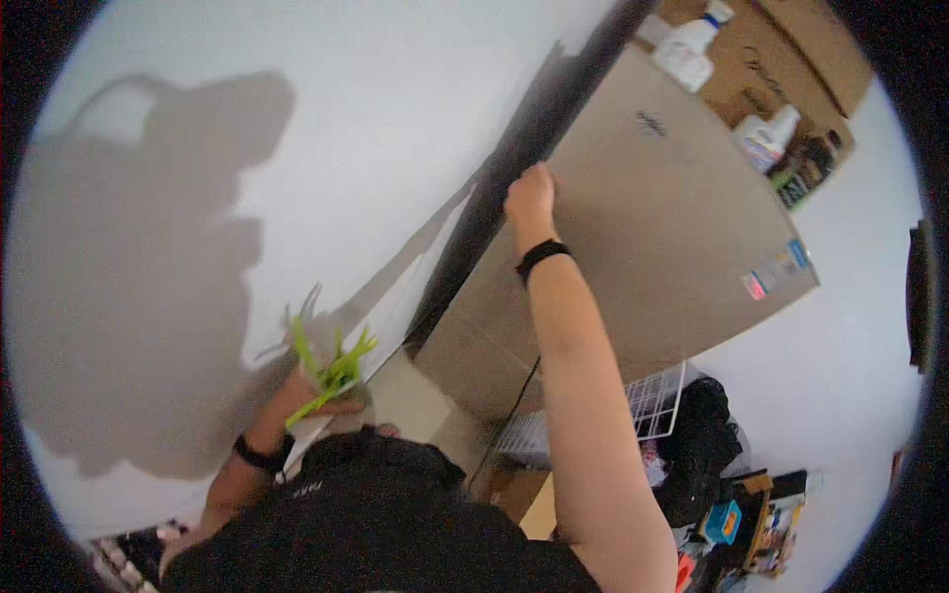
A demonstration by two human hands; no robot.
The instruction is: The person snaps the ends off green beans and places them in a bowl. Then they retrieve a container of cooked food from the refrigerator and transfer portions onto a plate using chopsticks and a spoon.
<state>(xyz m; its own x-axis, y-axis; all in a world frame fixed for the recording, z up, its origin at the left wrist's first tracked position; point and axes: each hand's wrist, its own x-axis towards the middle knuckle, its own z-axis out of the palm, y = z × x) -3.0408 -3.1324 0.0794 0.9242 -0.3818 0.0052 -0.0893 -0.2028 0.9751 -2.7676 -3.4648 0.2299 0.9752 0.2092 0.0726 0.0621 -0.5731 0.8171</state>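
Observation:
My left hand (315, 396), low on the left beside the white wall, is closed around a bunch of green vegetable stalks (337, 367). Cut ends of the stalks stick out above and below the fingers. My right hand (531, 194) reaches up to the edge of a beige refrigerator door (660, 207). Its fingers curl in at that edge, and their tips are hidden. The dark side (511, 163) of the refrigerator runs between the door and the wall. Both wrists wear black bands.
A cardboard box (771, 52), a white spray bottle (686, 52), another white bottle (771, 137) and a dark package (808, 170) stand on the refrigerator. Beyond its lower end are a white wire rack (656, 404), a black bag (700, 445) and a thin black cable (523, 393).

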